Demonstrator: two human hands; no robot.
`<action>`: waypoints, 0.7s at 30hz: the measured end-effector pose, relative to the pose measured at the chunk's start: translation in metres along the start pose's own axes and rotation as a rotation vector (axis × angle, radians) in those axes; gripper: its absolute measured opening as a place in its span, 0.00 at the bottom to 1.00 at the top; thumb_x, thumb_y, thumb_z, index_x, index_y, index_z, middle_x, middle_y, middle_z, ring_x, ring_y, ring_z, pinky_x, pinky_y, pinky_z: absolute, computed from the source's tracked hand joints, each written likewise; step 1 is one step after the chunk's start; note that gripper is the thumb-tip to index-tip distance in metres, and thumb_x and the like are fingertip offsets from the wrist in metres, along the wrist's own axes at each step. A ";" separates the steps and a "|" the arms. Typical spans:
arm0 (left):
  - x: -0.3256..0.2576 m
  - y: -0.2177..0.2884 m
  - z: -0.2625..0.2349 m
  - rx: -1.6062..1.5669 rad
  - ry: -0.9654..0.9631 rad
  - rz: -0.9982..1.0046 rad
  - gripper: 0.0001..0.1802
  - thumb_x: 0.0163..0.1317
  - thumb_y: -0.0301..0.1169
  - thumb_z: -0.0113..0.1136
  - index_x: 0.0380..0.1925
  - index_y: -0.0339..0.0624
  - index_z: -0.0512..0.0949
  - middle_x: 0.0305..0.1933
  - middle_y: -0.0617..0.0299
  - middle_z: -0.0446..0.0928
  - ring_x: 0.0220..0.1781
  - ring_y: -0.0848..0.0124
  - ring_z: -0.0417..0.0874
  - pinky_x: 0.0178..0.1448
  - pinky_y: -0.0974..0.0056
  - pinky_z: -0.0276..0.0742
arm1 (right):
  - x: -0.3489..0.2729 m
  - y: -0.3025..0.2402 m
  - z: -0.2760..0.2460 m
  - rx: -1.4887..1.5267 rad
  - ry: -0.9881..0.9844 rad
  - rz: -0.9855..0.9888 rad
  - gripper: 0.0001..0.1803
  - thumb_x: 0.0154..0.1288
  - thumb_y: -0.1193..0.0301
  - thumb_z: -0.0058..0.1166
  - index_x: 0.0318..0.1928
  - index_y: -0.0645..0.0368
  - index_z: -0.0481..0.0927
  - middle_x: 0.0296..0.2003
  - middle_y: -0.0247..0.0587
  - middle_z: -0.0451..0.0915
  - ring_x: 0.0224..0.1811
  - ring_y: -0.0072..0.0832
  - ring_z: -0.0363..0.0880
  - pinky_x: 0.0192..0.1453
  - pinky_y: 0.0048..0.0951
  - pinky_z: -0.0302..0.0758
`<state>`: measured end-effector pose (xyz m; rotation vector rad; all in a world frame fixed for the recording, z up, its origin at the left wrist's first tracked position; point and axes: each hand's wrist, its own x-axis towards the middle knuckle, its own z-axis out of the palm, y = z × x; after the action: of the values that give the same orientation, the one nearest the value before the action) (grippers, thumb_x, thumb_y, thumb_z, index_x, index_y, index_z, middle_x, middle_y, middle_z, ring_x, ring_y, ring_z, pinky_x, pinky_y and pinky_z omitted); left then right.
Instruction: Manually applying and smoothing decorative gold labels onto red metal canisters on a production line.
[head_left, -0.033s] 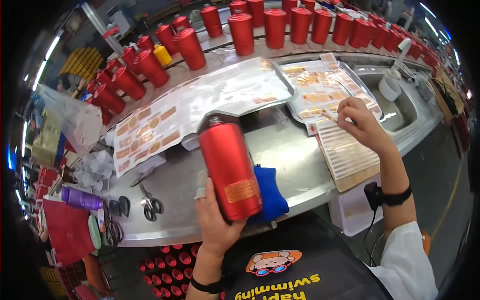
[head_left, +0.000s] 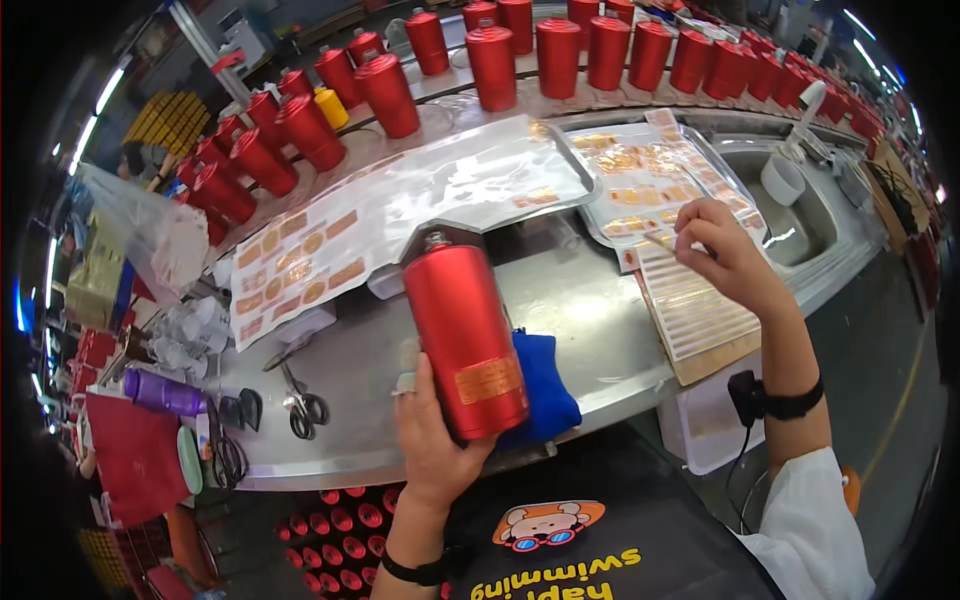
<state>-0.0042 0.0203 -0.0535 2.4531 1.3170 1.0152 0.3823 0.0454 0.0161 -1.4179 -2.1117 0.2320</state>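
Note:
My left hand is wrapped around the lower part of a red metallic bottle. The bottle leans with its bare metal neck pointing away from me, and a gold label sits near its base. A pale covering is on one left finger. Behind the bottle's right side lies a blue cloth pad. Over at the right, my right hand is pinched above the label sheets, with a slim stick-like tool showing at its fingertips. Its exact kind cannot be made out. Below that hand is a striped backing sheet on a board.
Sheets of gold labels cover trays behind the bottle. Scissors and a purple bottle lie at the left. Rows of red bottles line the far side. A sink with a white cup stands at the right.
The whole view has shifted very slightly to the right. Both hands and the held bottle keep nearly the same pose.

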 end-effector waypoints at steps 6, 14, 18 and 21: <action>-0.005 -0.007 0.001 -0.085 -0.019 -0.034 0.54 0.53 0.51 0.69 0.68 0.25 0.53 0.65 0.37 0.63 0.64 0.43 0.67 0.67 0.48 0.60 | 0.012 -0.072 0.003 0.100 -0.055 -0.116 0.07 0.55 0.79 0.60 0.31 0.59 0.74 0.41 0.39 0.70 0.49 0.38 0.67 0.56 0.35 0.64; 0.008 0.013 -0.007 0.141 0.041 0.120 0.53 0.55 0.54 0.66 0.68 0.27 0.53 0.63 0.38 0.66 0.61 0.45 0.70 0.69 0.50 0.59 | 0.010 -0.103 0.031 0.163 -0.002 -0.204 0.07 0.53 0.78 0.62 0.30 0.58 0.75 0.41 0.39 0.70 0.50 0.41 0.68 0.54 0.37 0.67; -0.005 -0.006 0.005 -0.139 0.020 0.034 0.53 0.56 0.49 0.67 0.68 0.25 0.51 0.63 0.35 0.66 0.63 0.42 0.69 0.70 0.42 0.58 | 0.000 -0.104 0.045 0.169 -0.004 -0.163 0.07 0.54 0.77 0.61 0.29 0.57 0.75 0.41 0.39 0.70 0.50 0.40 0.68 0.54 0.36 0.66; -0.022 -0.012 0.010 -0.403 -0.011 -0.171 0.52 0.57 0.48 0.66 0.69 0.24 0.50 0.65 0.33 0.63 0.66 0.40 0.67 0.70 0.41 0.56 | -0.006 -0.101 0.051 0.225 -0.020 -0.143 0.06 0.54 0.77 0.61 0.29 0.57 0.75 0.41 0.39 0.71 0.50 0.39 0.68 0.55 0.36 0.65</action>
<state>-0.0143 0.0115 -0.0766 2.0110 1.1601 1.0964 0.2759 0.0058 0.0174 -1.1341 -2.1173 0.4140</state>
